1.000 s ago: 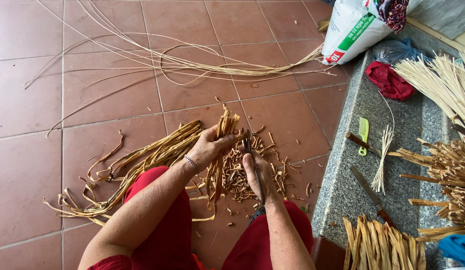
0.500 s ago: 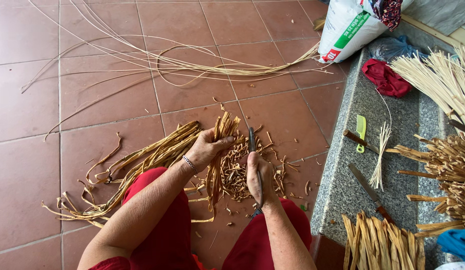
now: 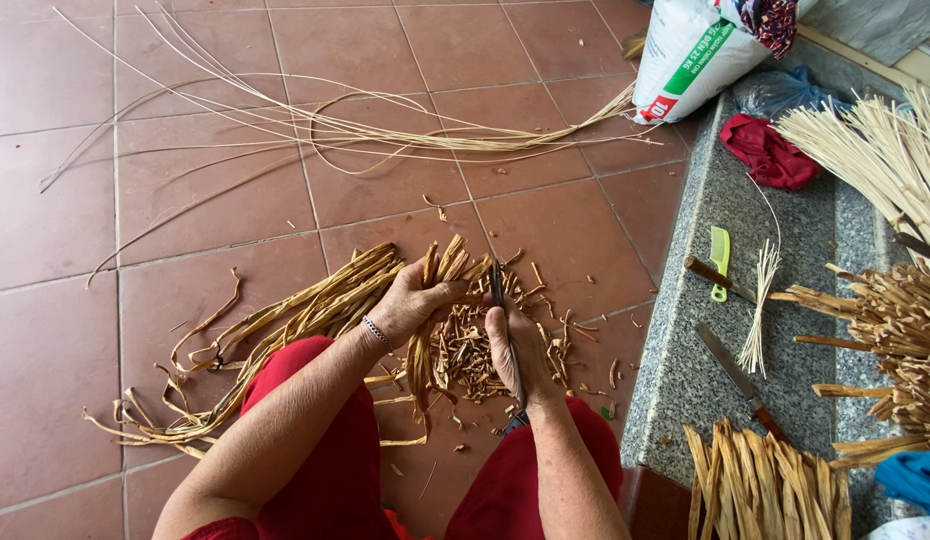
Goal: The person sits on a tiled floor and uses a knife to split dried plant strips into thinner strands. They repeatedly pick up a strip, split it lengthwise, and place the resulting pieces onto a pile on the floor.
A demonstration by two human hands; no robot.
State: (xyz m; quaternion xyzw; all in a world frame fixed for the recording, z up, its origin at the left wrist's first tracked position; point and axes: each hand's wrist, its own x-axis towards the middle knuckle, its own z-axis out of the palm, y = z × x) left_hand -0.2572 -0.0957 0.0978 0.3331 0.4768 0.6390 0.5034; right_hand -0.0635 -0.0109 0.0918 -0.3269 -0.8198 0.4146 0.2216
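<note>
My left hand (image 3: 410,302) grips a bunch of flat tan plant strips (image 3: 432,310) that stand up out of the fist and hang down between my knees. My right hand (image 3: 517,350) is closed on a dark knife (image 3: 499,290), blade pointing away and resting against the strips by my left fingers. Below the hands lies a heap of short cut-off bits (image 3: 465,350) on the red floor tiles. A silver bracelet sits on my left wrist. My legs are in red cloth.
More long strips (image 3: 285,320) lie left of my knee; thin pale fibres (image 3: 315,125) trail across the tiles. A grey stone ledge (image 3: 685,360) on the right holds a knife (image 3: 740,375), green comb (image 3: 720,260), bundles of stalks (image 3: 885,330), a red cloth and a white sack (image 3: 690,50).
The knife has turned from lying flat under my right hand to standing upright against the strips. My left hand stays put on the bunch.
</note>
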